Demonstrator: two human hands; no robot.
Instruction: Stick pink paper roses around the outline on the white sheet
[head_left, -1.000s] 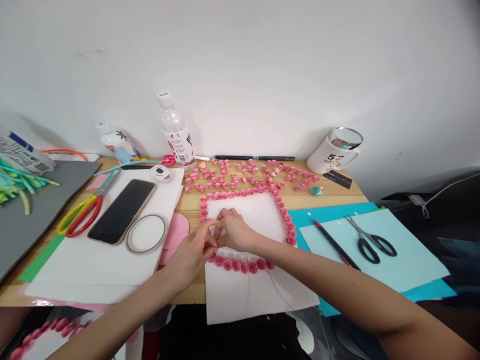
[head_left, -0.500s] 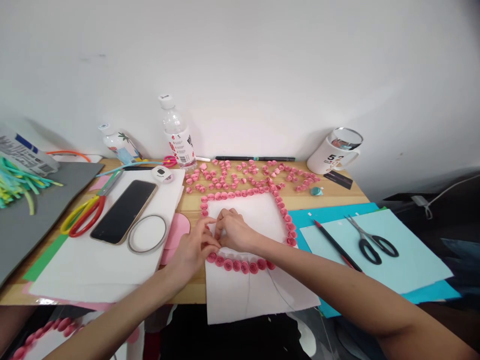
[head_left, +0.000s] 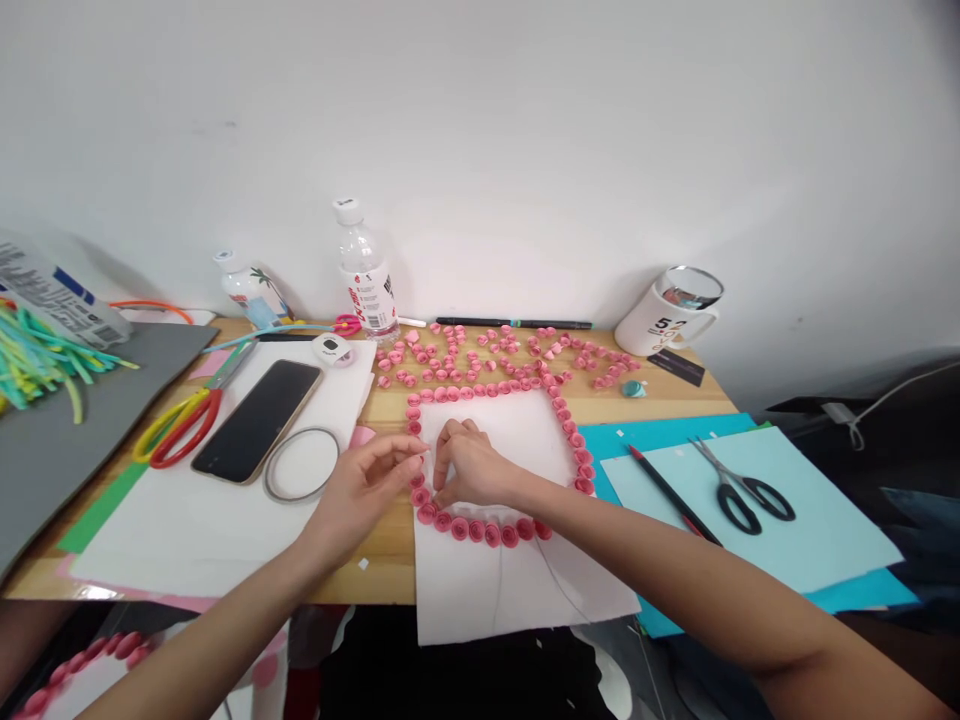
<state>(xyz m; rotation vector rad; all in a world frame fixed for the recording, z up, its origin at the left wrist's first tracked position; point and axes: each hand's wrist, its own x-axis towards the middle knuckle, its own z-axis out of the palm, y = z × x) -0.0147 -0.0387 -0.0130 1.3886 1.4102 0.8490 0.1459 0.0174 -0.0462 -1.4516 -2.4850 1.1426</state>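
A white sheet point(head_left: 517, 595) lies before me, with pink paper roses point(head_left: 493, 533) set side by side in a frame shape on it. My right hand point(head_left: 472, 465) is inside that frame by its left side. Its thumb and forefinger curl together low against the roses there; whatever is between them is hidden. Just left of the frame is my left hand point(head_left: 367, 490), palm turned toward the roses. Its thumb and fingers are parted, with the fingertips near the left row. A tiny pale speck shows by the forefinger tip, too small to name.
Loose pink roses point(head_left: 450, 360) are scattered behind the sheet. To the left lie a phone point(head_left: 259, 420), a tape roll point(head_left: 268, 480) and red-yellow scissors point(head_left: 184, 428). Black scissors point(head_left: 739, 505) and a pencil point(head_left: 671, 492) rest at right. A bottle point(head_left: 367, 290) and mug point(head_left: 660, 315) stand behind.
My left hand has drawn back left and away from my right hand, its fingers parting. My right hand stays at the frame's left side. A small white square now shows on the table.
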